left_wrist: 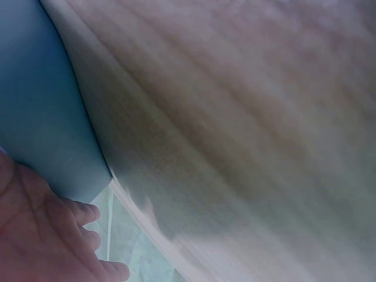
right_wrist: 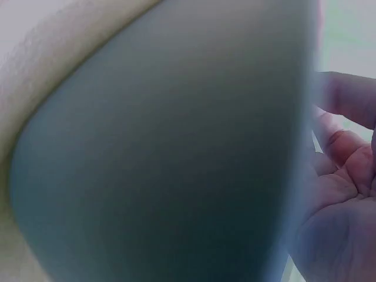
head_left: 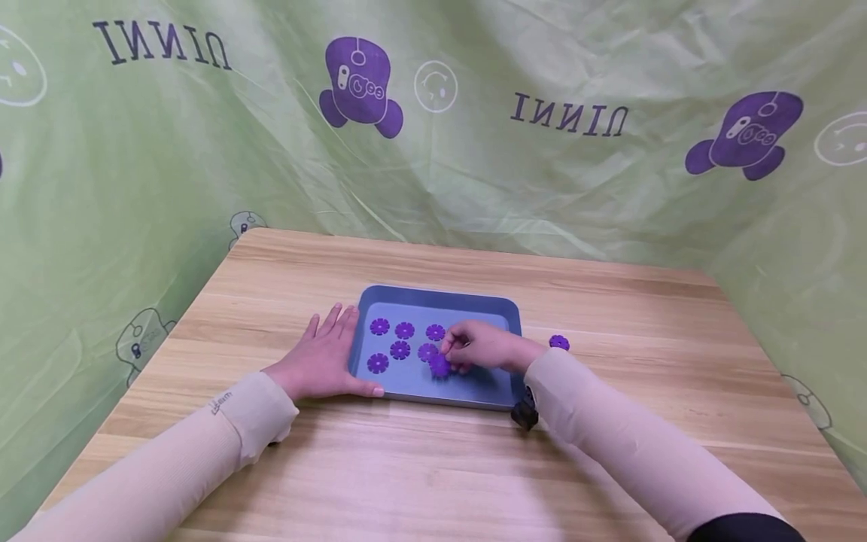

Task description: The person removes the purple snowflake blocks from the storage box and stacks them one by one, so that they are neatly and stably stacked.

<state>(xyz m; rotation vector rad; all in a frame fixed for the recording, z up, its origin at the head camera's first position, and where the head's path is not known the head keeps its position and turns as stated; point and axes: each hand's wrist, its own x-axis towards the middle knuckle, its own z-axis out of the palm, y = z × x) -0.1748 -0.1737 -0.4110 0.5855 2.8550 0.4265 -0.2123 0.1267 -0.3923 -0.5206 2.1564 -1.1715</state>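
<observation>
On the table lies a shallow blue tray (head_left: 440,297) with several purple notched snowflake discs (head_left: 400,350) spread flat in its left and middle parts. My left hand (head_left: 321,361) rests against the tray's left side, fingers straight and thumb along the front rim. Over the middle of the tray, my right hand (head_left: 484,346) pinches a purple snowflake disc (head_left: 439,366) between thumb and fingers. In the left wrist view, the palm of the left hand (left_wrist: 41,229) is beside the tray wall (left_wrist: 53,106). The tray wall (right_wrist: 158,147) fills much of the right wrist view; the held disc is hidden there.
One more purple snowflake disc (head_left: 558,342) lies on the wooden table (head_left: 420,482) just right of the tray, close to the right forearm. A black device (head_left: 524,414) sits at the right wrist. Green printed cloth (head_left: 474,181) hangs behind and beside the table.
</observation>
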